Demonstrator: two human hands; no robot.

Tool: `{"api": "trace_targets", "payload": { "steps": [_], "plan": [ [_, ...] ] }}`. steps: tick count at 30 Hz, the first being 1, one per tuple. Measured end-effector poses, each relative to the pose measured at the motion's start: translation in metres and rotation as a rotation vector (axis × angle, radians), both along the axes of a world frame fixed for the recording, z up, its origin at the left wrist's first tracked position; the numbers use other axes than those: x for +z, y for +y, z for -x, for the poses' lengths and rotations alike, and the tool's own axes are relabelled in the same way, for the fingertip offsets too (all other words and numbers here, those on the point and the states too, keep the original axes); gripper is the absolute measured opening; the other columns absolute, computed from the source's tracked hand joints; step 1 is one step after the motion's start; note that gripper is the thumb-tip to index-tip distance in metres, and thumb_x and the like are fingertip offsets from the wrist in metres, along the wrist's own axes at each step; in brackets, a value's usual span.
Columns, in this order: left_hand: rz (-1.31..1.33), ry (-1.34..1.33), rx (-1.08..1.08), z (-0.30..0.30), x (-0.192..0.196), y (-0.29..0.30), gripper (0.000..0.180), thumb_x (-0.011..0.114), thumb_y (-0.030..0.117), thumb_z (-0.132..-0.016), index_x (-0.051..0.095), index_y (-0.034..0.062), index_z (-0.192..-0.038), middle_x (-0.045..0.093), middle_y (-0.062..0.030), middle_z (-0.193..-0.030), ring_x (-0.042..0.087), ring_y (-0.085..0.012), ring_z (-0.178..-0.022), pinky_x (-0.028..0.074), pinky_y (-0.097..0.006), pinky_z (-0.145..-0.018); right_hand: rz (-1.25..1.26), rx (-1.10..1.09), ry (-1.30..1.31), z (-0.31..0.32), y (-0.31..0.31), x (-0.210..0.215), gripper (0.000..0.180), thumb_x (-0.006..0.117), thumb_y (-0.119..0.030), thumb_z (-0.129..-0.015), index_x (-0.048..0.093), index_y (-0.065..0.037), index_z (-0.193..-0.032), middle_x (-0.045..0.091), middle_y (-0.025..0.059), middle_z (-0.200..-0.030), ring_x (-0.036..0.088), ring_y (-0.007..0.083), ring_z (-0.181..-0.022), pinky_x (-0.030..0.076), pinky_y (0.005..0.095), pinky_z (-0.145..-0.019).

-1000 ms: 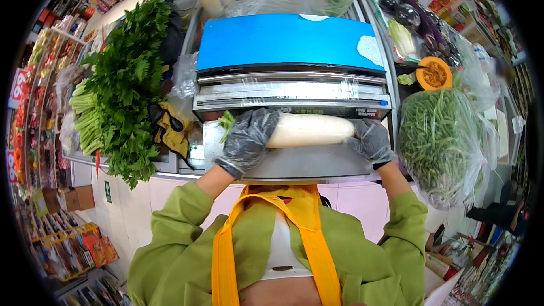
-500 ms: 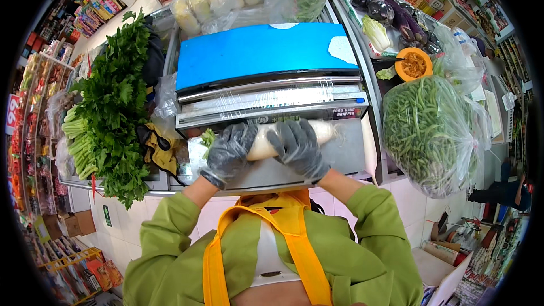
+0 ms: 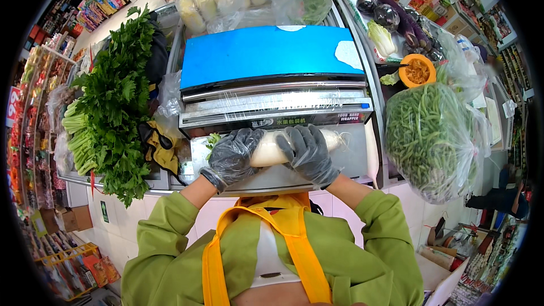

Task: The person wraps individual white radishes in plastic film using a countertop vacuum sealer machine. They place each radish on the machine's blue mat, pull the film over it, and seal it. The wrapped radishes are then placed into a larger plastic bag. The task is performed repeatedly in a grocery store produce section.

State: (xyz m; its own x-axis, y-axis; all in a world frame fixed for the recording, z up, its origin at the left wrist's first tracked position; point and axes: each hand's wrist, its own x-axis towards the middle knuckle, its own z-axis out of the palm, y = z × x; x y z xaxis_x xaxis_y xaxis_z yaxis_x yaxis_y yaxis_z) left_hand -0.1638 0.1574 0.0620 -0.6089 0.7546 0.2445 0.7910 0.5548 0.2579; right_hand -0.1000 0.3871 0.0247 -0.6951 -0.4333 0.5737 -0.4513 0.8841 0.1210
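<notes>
A long white radish is gripped by both gloved hands, left hand and right hand, fingers curled around it, on the film wrapper's front plate (film seemingly already around it); sealing appears unfinished.

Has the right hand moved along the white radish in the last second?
Yes. The right hand has slid leftward from the white radish's right end to its middle, judged against the wrapping machine's right edge, close beside the left hand.
</notes>
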Motion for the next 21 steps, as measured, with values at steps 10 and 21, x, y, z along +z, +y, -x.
{"api": "trace_targets", "payload": {
  "steps": [10, 21],
  "plan": [
    [0.095, 0.039, 0.007, 0.003, -0.003, 0.022, 0.060, 0.071, 0.027, -0.074, 0.055, 0.0030, -0.126, 0.059, -0.0173, -0.114, 0.059, -0.0327, -0.102, 0.049, -0.044, -0.088, 0.068, 0.147, -0.593, 0.032, 0.017, 0.046, 0.080, 0.081, -0.047, -0.063, 0.054, -0.003, -0.123, 0.062, 0.0149, -0.108, 0.063, 0.0292, -0.094, 0.051, 0.0402, -0.084],
    [0.078, 0.106, -0.018, 0.001, -0.004, 0.019, 0.063, 0.076, 0.041, -0.070, 0.058, 0.0072, -0.120, 0.062, -0.0137, -0.101, 0.062, -0.0296, -0.089, 0.052, -0.042, -0.075, -0.033, 0.066, -0.561, 0.015, 0.044, 0.036, 0.073, 0.076, -0.053, -0.069, 0.054, -0.007, -0.120, 0.064, 0.0157, -0.089, 0.066, 0.0296, -0.080, 0.053, 0.0406, -0.064]
  ]
}}
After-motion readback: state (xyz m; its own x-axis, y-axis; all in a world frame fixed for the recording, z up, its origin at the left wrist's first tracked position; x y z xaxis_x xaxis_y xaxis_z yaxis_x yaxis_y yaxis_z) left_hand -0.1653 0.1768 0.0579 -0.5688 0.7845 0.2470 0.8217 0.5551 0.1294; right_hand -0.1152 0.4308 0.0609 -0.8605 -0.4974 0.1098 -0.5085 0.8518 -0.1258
